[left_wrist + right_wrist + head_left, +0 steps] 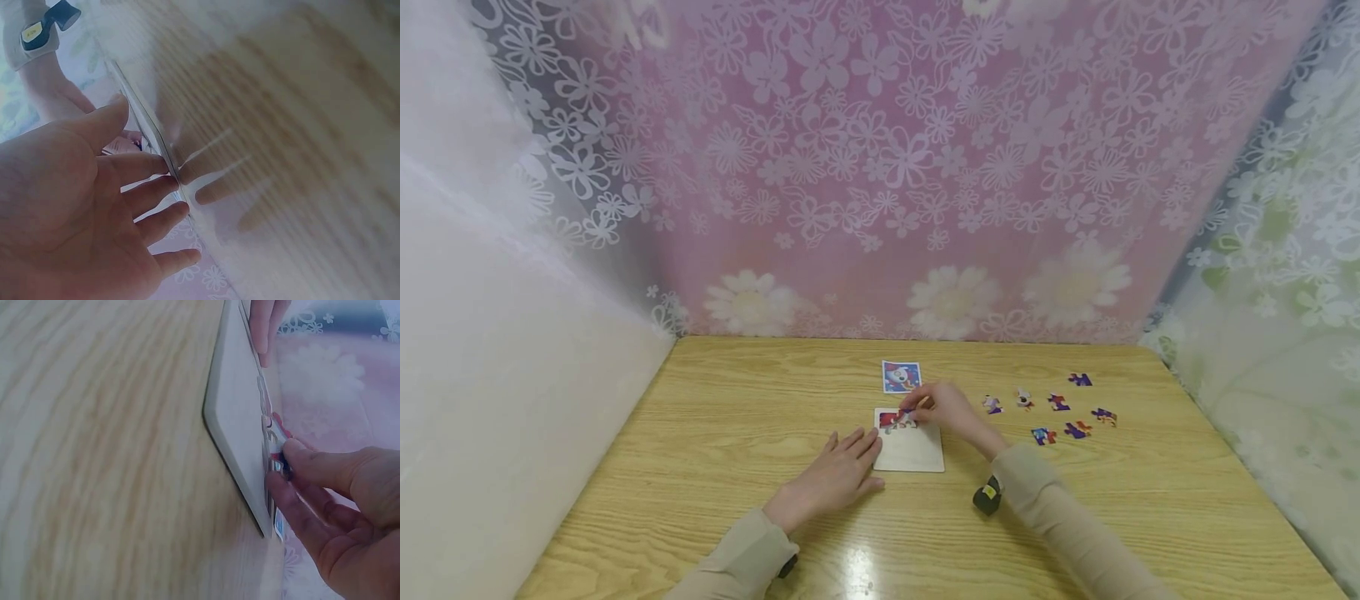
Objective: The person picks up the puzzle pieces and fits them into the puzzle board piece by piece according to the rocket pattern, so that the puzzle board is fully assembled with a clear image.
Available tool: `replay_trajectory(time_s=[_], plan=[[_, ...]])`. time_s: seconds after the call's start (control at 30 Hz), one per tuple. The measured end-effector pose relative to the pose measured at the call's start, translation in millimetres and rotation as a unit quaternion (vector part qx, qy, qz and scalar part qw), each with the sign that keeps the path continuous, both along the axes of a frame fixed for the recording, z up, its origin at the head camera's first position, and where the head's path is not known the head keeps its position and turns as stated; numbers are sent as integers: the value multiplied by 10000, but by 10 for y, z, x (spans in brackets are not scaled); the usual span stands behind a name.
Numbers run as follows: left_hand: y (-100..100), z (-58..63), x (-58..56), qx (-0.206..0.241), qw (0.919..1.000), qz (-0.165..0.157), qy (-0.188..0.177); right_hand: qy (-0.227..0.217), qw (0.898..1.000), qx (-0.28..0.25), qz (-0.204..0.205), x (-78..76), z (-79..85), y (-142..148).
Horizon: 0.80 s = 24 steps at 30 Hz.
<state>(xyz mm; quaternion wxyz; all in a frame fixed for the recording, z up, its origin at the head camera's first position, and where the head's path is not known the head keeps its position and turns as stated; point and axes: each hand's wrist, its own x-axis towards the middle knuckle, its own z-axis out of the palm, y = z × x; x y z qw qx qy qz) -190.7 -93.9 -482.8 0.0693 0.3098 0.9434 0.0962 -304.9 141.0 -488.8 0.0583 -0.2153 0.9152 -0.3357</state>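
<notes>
A white square puzzle board (pixel 910 454) lies on the table, with red and white jigsaw pieces (pixel 889 420) along its upper left part. My right hand (pixel 946 411) reaches over the board's top right area. Between its thumb and fingers it pinches a puzzle piece (pixel 275 444), tilted up from the board in the right wrist view; the fingers hide part of it. With fingers straight and spread, my left hand (pixel 837 473) rests at the board's left edge. Its fingertips (pixel 181 209) meet that edge in the left wrist view.
Just behind the board lies a small picture card (pixel 901 377) showing a white cartoon dog. Several loose puzzle pieces (pixel 1058 402) are scattered on the table (pixel 737 417) to the right. A flower-patterned curtain (pixel 887 208) hangs along the back edge.
</notes>
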Motion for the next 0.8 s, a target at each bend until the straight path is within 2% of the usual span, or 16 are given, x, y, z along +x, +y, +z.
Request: replay_trajectory(time_s=[0.23, 0.5, 0.8], plan=[[-1, -11, 3, 29, 10000, 21, -43, 181, 9994, 231, -194, 56, 12, -89], [1, -6, 0, -6, 10000, 11, -61, 101, 9975, 486, -505, 80, 27, -186], [3, -6, -2, -20, 10000, 22, -57, 164, 9965, 622, -533, 92, 42, -219]])
